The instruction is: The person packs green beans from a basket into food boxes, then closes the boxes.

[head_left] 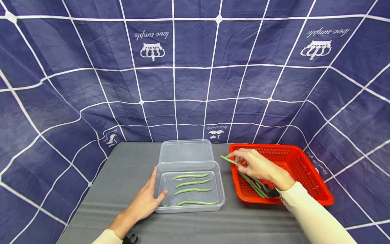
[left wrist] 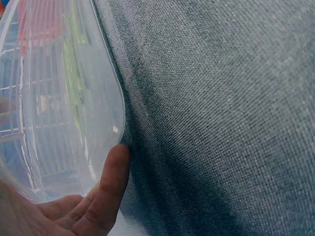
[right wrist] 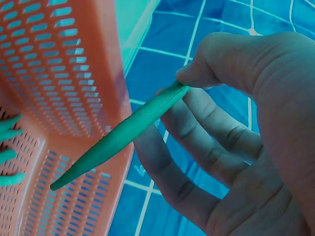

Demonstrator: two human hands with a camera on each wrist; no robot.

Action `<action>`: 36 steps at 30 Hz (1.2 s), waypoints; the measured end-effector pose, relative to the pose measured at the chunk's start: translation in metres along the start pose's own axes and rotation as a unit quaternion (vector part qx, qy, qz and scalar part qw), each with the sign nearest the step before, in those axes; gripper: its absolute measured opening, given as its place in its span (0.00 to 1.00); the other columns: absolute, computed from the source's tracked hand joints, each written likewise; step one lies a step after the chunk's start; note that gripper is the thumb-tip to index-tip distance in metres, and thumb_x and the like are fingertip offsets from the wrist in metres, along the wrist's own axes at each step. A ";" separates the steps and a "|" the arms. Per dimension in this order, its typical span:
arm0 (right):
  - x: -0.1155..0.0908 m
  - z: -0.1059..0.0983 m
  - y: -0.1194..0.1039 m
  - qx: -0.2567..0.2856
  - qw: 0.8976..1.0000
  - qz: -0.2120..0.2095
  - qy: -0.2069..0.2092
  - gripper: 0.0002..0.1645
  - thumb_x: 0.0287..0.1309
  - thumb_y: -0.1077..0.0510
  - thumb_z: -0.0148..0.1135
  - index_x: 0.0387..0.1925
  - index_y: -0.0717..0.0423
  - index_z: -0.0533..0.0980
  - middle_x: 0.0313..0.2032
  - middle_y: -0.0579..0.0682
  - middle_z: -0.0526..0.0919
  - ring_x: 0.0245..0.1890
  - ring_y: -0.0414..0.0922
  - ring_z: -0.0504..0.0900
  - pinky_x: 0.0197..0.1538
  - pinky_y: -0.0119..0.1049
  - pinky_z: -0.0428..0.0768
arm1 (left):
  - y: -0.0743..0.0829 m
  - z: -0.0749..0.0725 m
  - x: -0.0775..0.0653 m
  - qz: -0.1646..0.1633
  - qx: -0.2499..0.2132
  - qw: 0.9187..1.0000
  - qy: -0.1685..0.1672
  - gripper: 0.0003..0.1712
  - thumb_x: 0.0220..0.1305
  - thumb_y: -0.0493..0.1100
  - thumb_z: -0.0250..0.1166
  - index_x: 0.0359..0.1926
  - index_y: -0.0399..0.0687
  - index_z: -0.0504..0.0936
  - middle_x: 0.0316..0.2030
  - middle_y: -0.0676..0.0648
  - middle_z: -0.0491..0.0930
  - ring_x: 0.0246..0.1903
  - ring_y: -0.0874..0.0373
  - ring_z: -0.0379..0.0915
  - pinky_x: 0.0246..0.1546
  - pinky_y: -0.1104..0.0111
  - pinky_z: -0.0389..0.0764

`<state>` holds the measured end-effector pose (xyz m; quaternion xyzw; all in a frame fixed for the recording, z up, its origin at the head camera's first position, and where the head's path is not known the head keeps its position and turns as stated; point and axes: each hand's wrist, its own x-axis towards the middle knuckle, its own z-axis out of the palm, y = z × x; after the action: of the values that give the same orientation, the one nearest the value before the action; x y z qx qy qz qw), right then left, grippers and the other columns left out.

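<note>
A clear plastic container (head_left: 191, 209) stands on the grey surface, with several green beans (head_left: 193, 190) lying apart in it, roughly side by side. My left hand (head_left: 149, 198) rests against its left side, fingers extended along the outside and thumb over the rim; the left wrist view shows a fingertip (left wrist: 117, 160) touching the clear wall. My right hand (head_left: 254, 162) pinches one green bean (right wrist: 120, 135) near its end between thumb and fingers. That hand is over the left side of a red plastic basket (head_left: 304, 173), where more green beans (head_left: 251, 184) lie.
A clear flat lid (head_left: 186, 151) lies directly behind the container. Grey cloth (head_left: 122, 169) covers the work surface. Blue curtain cloth with white lines (head_left: 192, 81) rises at the back and both sides.
</note>
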<state>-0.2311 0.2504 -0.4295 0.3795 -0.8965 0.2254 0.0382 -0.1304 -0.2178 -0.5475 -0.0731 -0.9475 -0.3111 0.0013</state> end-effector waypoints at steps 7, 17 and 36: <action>0.010 0.005 -0.014 0.000 1.000 0.001 -0.009 0.32 0.64 0.72 0.73 0.66 0.45 0.89 0.40 0.43 0.91 0.41 0.37 0.88 0.47 0.41 0.90 | -0.001 0.000 0.001 -0.004 0.000 1.000 -0.005 0.65 0.84 0.59 0.71 0.98 0.50 0.34 0.90 0.25 0.60 0.88 0.26 0.63 0.85 0.31 0.69; 0.023 0.014 -0.030 -0.012 0.999 -0.034 -0.013 0.31 0.63 0.70 0.74 0.64 0.45 0.89 0.41 0.41 0.91 0.42 0.37 0.89 0.47 0.37 0.90 | 0.001 0.001 0.000 -0.006 0.001 1.000 -0.002 0.66 0.84 0.59 0.71 0.98 0.51 0.34 0.90 0.25 0.60 0.87 0.26 0.64 0.84 0.31 0.70; 0.042 0.039 -0.060 -0.008 0.995 -0.088 -0.053 0.28 0.68 0.68 0.73 0.65 0.44 0.90 0.46 0.44 0.91 0.41 0.34 0.91 0.46 0.30 0.90 | 0.003 0.000 0.001 0.006 -0.004 1.000 0.008 0.65 0.83 0.57 0.71 0.98 0.49 0.35 0.88 0.23 0.62 0.86 0.24 0.65 0.83 0.29 0.72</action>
<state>-0.2151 0.1693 -0.4316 0.4681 -0.8620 0.1940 0.0134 -0.1306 -0.2148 -0.5457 -0.0763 -0.9459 -0.3152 0.0102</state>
